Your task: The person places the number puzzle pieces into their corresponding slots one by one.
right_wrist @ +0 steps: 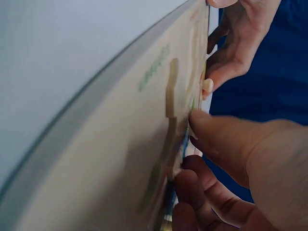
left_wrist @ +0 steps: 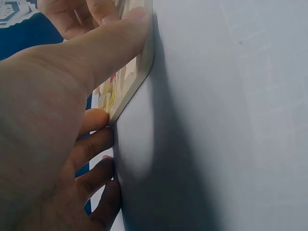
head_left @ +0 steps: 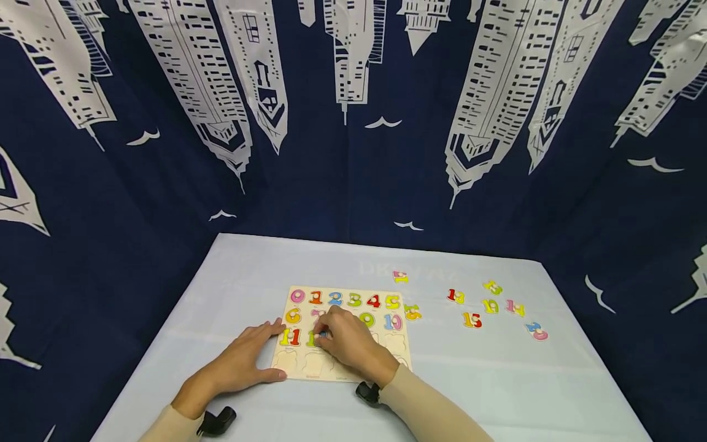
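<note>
A wooden number puzzle board (head_left: 302,362) lies on the white table. My left hand (head_left: 237,362) rests at its left side, fingers extended along the edge and thumb on the near left corner. Over the third row, my right hand (head_left: 356,344) pinches a green-and-blue number 12 piece (head_left: 310,339) at its slot, mostly covering it. Just left of that piece sits the yellow-and-red 11 (head_left: 290,337). Pieces 0 to 5 fill the top row, and the right hand hides part of the second. In the right wrist view, thumb and fingertips (right_wrist: 190,180) meet low over the board.
Loose number pieces lie right of the board: a red-and-yellow 13 (head_left: 455,296), an orange-and-red 15 (head_left: 472,320), a blue-and-pink 20 (head_left: 536,331) and several others. One yellow piece (head_left: 412,312) lies against the board's right edge. A dark patterned cloth (head_left: 348,184) hangs behind the table.
</note>
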A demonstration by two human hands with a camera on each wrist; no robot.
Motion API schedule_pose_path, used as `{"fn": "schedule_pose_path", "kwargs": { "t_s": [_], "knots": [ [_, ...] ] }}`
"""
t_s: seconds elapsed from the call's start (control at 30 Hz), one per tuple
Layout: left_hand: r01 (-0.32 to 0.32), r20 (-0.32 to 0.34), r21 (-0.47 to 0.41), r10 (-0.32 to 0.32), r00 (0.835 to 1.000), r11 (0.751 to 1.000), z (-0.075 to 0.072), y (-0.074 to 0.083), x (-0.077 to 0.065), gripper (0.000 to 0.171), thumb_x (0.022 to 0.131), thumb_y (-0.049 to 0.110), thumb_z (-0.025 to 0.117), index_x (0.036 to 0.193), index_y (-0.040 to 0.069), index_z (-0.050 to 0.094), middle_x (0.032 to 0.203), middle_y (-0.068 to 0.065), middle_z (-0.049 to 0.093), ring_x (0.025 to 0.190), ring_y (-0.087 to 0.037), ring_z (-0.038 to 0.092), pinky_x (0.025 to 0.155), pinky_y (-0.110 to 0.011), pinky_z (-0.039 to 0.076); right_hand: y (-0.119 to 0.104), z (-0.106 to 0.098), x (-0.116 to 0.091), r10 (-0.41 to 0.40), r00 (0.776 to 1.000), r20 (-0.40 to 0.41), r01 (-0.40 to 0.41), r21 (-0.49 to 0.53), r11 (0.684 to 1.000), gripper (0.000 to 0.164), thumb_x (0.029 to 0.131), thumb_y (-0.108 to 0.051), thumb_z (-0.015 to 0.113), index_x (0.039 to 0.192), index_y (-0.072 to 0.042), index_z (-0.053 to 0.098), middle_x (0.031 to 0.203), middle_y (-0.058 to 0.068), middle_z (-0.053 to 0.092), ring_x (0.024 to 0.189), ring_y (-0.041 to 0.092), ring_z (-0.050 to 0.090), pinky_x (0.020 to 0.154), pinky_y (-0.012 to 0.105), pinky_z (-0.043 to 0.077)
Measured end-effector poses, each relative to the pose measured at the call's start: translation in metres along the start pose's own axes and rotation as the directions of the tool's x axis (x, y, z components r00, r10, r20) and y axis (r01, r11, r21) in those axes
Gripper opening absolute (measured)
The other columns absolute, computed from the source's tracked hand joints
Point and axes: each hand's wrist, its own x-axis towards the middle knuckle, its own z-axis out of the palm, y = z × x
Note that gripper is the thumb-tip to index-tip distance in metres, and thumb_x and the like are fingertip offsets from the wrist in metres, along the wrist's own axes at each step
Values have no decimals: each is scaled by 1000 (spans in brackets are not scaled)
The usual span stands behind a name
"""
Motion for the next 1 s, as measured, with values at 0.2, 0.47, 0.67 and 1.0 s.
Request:
{"fn": "schedule_pose_path", "kwargs": {
  "t_s": [0.2,0.47,0.67,1.0],
  "knots": [
    [-2,1,36,2,1000,999,-3,4,1,103,89,58,100,171,13,56,186,-18,47,166,-50,48,134,-74,43,9,-11,-12,8,1000,-1,-8,58,998,15,103,-23,93,116,-17,89,108,0,76,88,5,66,80,22,55],
    [24,1,36,-24,1000,999,2,8,3,106,86,57,102,171,16,56,185,-16,49,164,-48,50,134,-72,44,43,-43,-42,56,995,-86,-48,85,995,15,103,-13,89,118,-13,89,110,2,79,86,10,65,77,23,53],
    [12,-13,36,-12,1000,999,4,6,2,104,86,59,101,171,18,56,185,-15,49,164,-48,51,133,-73,45,86,-72,-59,99,980,-172,-89,66,994,17,100,-9,91,116,-11,89,108,6,80,86,13,68,76,24,54],
    [21,-26,12,-20,999,1000,8,2,3,103,87,59,101,171,20,56,186,-14,47,166,-49,48,132,-75,44,159,-120,-85,234,933,-275,-244,-2,970,24,99,-10,93,123,-10,88,117,9,82,97,17,74,85,36,61]
  ]
}}
